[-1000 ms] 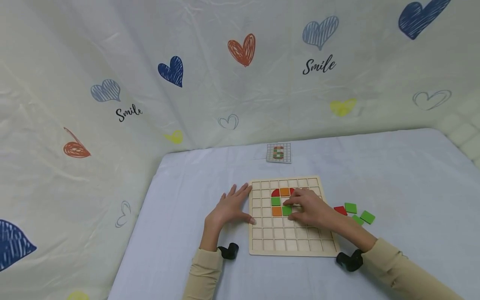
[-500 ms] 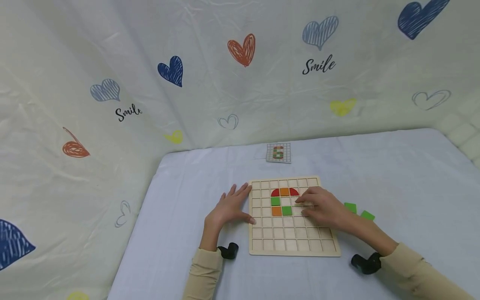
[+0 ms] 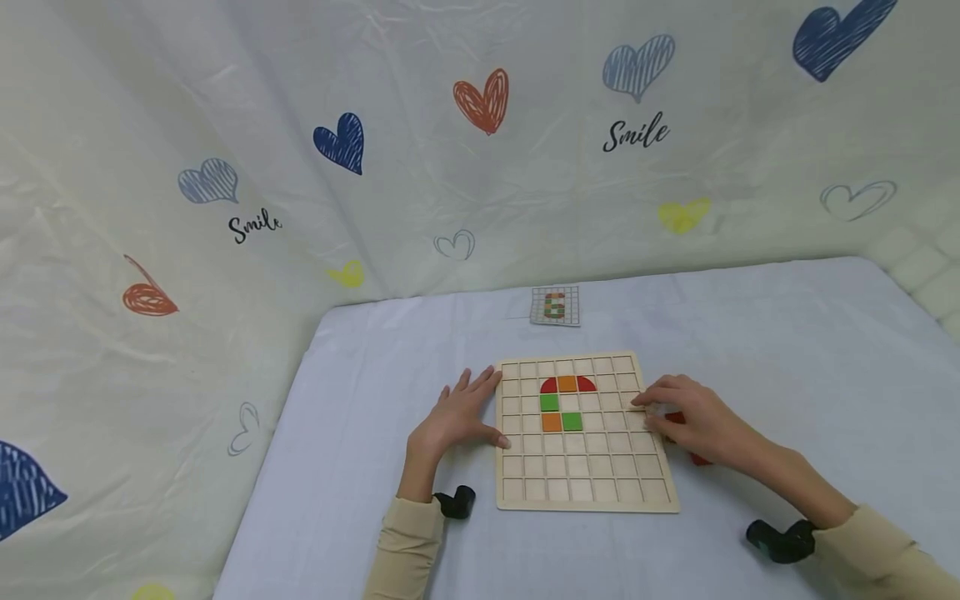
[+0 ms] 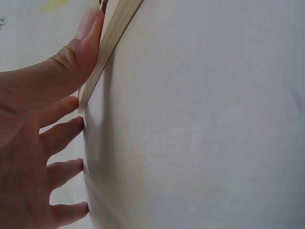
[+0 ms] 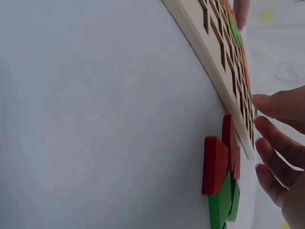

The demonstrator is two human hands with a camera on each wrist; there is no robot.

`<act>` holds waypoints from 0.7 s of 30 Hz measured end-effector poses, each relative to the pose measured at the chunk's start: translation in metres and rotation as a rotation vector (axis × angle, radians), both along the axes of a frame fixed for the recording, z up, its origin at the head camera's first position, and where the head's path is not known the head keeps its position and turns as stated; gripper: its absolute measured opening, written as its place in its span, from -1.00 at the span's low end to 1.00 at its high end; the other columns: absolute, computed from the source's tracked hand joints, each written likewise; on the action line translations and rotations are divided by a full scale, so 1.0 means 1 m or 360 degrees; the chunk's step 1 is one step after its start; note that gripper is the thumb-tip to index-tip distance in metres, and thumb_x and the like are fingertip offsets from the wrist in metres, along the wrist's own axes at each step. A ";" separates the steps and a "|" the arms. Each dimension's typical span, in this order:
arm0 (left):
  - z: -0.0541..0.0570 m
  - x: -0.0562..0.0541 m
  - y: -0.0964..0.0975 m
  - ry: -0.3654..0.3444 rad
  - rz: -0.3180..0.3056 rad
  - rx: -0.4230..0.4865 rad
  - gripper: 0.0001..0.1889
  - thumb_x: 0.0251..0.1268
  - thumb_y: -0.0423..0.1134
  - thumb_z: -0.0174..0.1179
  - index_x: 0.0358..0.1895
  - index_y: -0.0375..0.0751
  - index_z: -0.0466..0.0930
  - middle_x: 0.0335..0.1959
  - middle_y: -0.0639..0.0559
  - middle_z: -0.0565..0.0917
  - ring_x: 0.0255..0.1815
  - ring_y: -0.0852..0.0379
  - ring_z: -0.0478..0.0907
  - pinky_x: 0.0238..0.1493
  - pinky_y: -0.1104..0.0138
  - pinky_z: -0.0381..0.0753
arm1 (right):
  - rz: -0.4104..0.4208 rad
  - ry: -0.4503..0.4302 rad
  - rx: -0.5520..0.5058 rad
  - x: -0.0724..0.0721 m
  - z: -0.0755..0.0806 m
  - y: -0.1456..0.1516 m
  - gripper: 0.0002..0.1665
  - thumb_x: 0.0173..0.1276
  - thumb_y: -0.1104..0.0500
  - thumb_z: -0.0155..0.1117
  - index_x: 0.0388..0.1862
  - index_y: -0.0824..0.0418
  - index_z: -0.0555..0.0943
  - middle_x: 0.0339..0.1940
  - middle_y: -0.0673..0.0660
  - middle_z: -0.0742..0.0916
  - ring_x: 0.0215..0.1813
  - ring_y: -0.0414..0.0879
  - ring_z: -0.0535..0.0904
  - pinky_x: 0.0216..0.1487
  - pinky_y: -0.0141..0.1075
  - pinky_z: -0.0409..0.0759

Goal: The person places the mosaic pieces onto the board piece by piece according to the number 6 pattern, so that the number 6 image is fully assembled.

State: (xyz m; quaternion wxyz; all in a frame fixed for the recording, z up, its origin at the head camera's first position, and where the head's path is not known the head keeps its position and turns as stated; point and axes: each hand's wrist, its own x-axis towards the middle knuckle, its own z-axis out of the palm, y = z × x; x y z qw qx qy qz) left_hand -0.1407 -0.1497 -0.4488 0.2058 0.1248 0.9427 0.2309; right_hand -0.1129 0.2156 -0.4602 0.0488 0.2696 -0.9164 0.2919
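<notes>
A wooden grid board [image 3: 585, 467] lies on the table. In its upper left part sit two red rounded tiles [image 3: 549, 386] with an orange tile [image 3: 566, 384] between them, a green tile [image 3: 550, 403] below, then an orange tile [image 3: 551, 422] beside another green tile [image 3: 572, 422]. My left hand [image 3: 459, 421] rests at the board's left edge, fingers spread, thumb touching the rim. My right hand [image 3: 701, 417] hovers over the board's right edge with nothing visible between thumb and fingers. Loose red pieces [image 5: 215, 164] and green pieces [image 5: 220, 202] lie beneath it, partly hidden in the head view.
A small pattern card [image 3: 555, 307] with a printed grid lies behind the board. Black wrist cameras [image 3: 456, 502] sit at both wrists. A white curtain [image 3: 405, 192] printed with hearts hangs behind the white-covered table [image 3: 825, 375].
My right hand has drawn back to the right from the tiles on the board, over the loose pieces, uncovering the green tile and right red tile. My left hand stays in place.
</notes>
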 end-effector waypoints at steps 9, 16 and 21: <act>-0.003 0.000 -0.003 -0.0009 -0.0022 0.0049 0.18 0.01 0.01 0.61 0.68 0.00 0.05 0.71 0.06 0.03 0.74 -0.17 -0.26 0.65 -0.25 -0.26 | -0.0126 0.0062 0.0051 0.005 -0.006 0.023 -0.62 0.04 0.38 0.62 -0.12 0.17 0.80 -0.17 0.00 0.75 -0.12 -0.02 0.61 -0.19 -0.21 0.70; -0.004 -0.001 -0.003 -0.0015 -0.0043 0.0056 0.18 0.02 0.01 0.61 0.68 -0.03 0.04 0.71 0.03 0.03 0.74 -0.19 -0.26 0.64 -0.27 -0.26 | -0.0201 0.0055 0.0095 0.006 -0.010 0.042 -0.58 0.01 0.38 0.63 -0.09 0.21 0.78 -0.17 0.05 0.75 -0.11 0.02 0.61 -0.23 -0.26 0.68; -0.001 -0.002 -0.003 -0.0017 -0.0032 0.0052 0.18 0.01 0.02 0.61 0.68 -0.02 0.05 0.71 0.04 0.03 0.74 -0.19 -0.26 0.64 -0.27 -0.26 | -0.0226 -0.0040 0.0129 0.006 -0.010 0.049 -0.59 0.05 0.33 0.62 -0.07 0.25 0.77 -0.14 0.12 0.76 -0.08 0.06 0.62 -0.22 -0.26 0.69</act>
